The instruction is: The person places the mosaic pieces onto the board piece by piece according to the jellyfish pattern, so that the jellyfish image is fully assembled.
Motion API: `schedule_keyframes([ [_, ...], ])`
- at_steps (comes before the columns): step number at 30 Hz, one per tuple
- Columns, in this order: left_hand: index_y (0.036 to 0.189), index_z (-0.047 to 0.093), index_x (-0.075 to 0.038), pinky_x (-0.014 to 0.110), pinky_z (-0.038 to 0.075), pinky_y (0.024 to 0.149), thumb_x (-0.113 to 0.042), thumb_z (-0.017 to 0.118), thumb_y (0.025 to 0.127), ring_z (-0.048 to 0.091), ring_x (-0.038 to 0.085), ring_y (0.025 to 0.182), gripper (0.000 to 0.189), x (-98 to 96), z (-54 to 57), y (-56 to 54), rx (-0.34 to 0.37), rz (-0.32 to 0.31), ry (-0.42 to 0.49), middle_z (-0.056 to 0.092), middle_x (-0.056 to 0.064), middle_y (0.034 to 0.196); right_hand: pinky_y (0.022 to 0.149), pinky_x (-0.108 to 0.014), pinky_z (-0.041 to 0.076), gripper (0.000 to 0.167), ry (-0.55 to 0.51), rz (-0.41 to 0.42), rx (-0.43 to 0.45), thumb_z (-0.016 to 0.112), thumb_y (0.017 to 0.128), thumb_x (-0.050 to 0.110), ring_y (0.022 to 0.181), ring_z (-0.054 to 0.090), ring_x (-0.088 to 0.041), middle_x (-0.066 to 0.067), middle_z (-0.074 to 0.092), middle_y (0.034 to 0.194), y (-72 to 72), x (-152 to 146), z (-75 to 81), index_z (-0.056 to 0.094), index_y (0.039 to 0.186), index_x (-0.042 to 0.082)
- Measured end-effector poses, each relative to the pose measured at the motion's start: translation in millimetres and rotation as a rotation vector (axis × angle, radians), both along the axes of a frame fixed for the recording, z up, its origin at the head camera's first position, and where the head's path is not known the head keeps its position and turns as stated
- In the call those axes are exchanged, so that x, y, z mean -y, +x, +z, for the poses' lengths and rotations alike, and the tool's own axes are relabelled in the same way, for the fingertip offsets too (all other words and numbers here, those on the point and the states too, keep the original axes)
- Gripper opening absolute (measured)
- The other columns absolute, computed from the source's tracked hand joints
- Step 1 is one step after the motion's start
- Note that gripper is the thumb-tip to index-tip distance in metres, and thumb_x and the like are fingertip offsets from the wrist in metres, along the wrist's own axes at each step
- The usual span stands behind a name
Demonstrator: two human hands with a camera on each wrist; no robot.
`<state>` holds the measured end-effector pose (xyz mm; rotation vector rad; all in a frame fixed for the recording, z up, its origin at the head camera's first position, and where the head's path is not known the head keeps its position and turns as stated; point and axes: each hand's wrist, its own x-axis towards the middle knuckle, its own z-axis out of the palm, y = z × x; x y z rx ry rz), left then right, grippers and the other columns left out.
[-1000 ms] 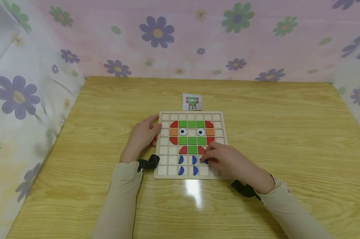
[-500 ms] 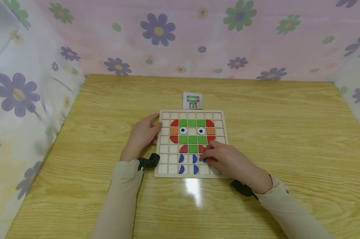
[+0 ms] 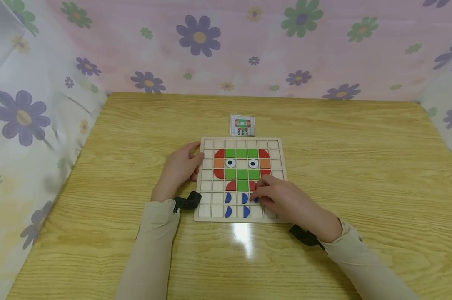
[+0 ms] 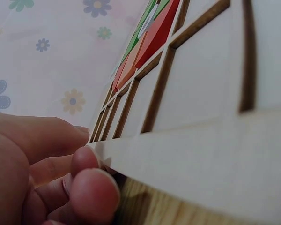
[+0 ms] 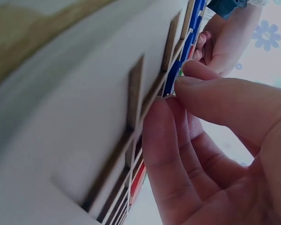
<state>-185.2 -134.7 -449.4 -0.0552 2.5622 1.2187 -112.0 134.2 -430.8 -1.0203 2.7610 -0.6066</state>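
A wooden grid board (image 3: 205, 185) lies on the table, bearing red, green, orange and blue pieces and two eye discs (image 3: 230, 163). My right hand (image 3: 285, 198) is over its lower right part, thumb and fingertips pinching a blue half-circle piece (image 3: 256, 200) at a cell right of the other blue ones. Much of that piece is hidden by the fingers; in the right wrist view the fingertips (image 5: 160, 110) are close against the grid. My left hand (image 3: 178, 168) rests against the board's left edge, its fingertips (image 4: 94, 192) beside the rim in the left wrist view.
A small picture card (image 3: 242, 125) lies just behind the board, showing a coloured grid figure. The wooden table (image 3: 360, 166) meets flowered cloth (image 3: 226, 50) at the back and sides. Black camera mounts (image 3: 188, 201) are on both wrists.
The head view has tilted slightly, so the board sits a little higher in it. My right hand stays at the same cell with the blue half-circle piece; the left hand keeps its place.
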Motion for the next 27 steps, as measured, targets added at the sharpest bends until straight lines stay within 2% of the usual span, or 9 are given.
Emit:
schedule_keyframes([
  [7,0.137,0.036,-0.024,0.032,0.042,0.049,-0.034,0.047,0.091,0.056,0.021,0.045,0.048,0.2,2.4,0.6,-0.012,-0.009,0.002,0.057,0.006,0.062,0.063,-0.024,0.044,0.018,-0.053,-0.014,-0.049,0.067,0.078,0.007,0.072,0.048,-0.007,0.007,0.053,0.089,-2.5,-7.9,5.4,0.069,0.091,0.019],
  [13,0.137,0.036,-0.024,0.031,0.041,0.046,-0.035,0.047,0.091,0.055,0.020,0.045,0.048,1.4,0.9,0.7,-0.018,-0.010,-0.001,0.057,0.006,0.061,0.061,-0.023,0.043,0.015,-0.032,-0.068,-0.013,0.065,0.080,0.012,0.071,0.049,-0.006,0.008,0.054,0.091,-3.8,-17.8,11.1,0.068,0.093,0.019],
  [17,0.137,0.036,-0.024,0.031,0.040,0.047,-0.035,0.047,0.091,0.056,0.020,0.045,0.048,0.5,1.5,0.5,-0.012,-0.008,-0.008,0.057,0.006,0.062,0.062,-0.024,0.042,0.011,-0.016,-0.106,0.018,0.064,0.083,0.017,0.072,0.048,-0.004,0.010,0.055,0.090,-0.3,-28.9,9.2,0.067,0.092,0.021],
  [27,0.137,0.035,-0.024,0.032,0.042,0.048,-0.034,0.047,0.091,0.056,0.022,0.046,0.048,-0.5,1.5,0.1,0.008,0.005,-0.001,0.057,0.007,0.063,0.062,-0.024,0.042,0.011,-0.005,-0.127,0.023,0.063,0.084,0.021,0.072,0.047,-0.003,0.012,0.055,0.091,9.3,-52.1,4.2,0.067,0.094,0.020],
])
